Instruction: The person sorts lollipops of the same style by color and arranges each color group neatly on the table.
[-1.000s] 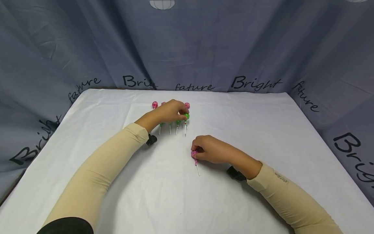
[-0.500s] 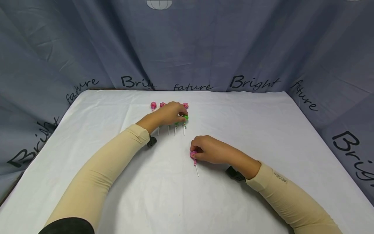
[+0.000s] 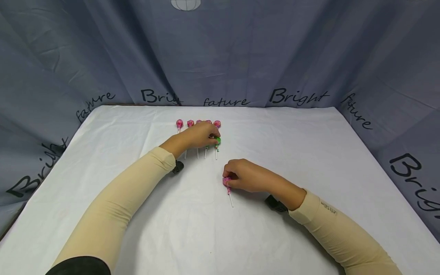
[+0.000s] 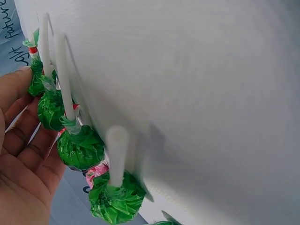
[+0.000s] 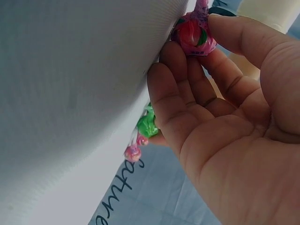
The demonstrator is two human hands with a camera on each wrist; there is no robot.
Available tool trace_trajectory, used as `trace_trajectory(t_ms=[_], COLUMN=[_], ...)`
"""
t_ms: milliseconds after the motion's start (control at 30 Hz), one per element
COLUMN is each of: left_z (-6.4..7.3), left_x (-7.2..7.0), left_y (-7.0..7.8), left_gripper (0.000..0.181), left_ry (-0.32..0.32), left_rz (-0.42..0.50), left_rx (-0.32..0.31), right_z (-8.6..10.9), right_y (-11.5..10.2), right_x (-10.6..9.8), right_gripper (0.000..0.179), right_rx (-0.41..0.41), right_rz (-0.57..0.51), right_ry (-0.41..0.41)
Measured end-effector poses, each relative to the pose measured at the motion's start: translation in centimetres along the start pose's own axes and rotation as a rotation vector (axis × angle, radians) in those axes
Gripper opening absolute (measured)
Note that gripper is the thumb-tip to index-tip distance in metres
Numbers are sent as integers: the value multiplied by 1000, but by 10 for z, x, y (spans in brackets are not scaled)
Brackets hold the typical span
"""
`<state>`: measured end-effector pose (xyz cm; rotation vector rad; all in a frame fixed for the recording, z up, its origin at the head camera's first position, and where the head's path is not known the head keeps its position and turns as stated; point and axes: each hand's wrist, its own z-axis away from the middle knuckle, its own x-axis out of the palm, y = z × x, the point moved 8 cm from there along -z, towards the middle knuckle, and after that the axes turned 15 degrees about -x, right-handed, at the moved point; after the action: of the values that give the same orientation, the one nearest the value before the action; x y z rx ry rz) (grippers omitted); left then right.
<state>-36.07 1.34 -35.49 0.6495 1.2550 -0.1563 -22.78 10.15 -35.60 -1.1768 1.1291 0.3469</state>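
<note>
In the head view my left hand (image 3: 197,134) reaches over a row of green lollipops and pinches the rightmost green lollipop (image 3: 218,141) by its wrapped head. Its white stick points toward me. The left wrist view shows thumb and fingers at that lollipop (image 4: 36,77), with other green lollipops (image 4: 80,147) lined up beside it. Nearer to me, my right hand (image 3: 249,175) pinches a pink lollipop (image 3: 226,181) between thumb and fingers, close to the cloth. In the right wrist view this lollipop's wrapper (image 5: 194,37) has a red and green print.
Behind the green row lies a row of pink lollipops (image 3: 179,123), partly covered by my left hand. A white cloth (image 3: 292,145) covers the table. Grey curtains (image 3: 220,57) with black lettering hang behind and at both sides.
My left hand has shifted slightly toward me with the green lollipop's head, uncovering more of the pink row. The right hand stays put with its pink lollipop. The head view drifts slightly.
</note>
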Motion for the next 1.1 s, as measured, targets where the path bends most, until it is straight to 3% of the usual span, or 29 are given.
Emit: trace_trajectory(t_ms=[1100], left_z=[1], left_x=[1], left_y=[-1], left_gripper=[11], left_ry=[5], left_rz=[23], left_rx=[5], right_z=[-2], right_y=[1], right_x=[0], right_gripper=[5], right_rx=[12], right_rz=[1], right_ry=[-6])
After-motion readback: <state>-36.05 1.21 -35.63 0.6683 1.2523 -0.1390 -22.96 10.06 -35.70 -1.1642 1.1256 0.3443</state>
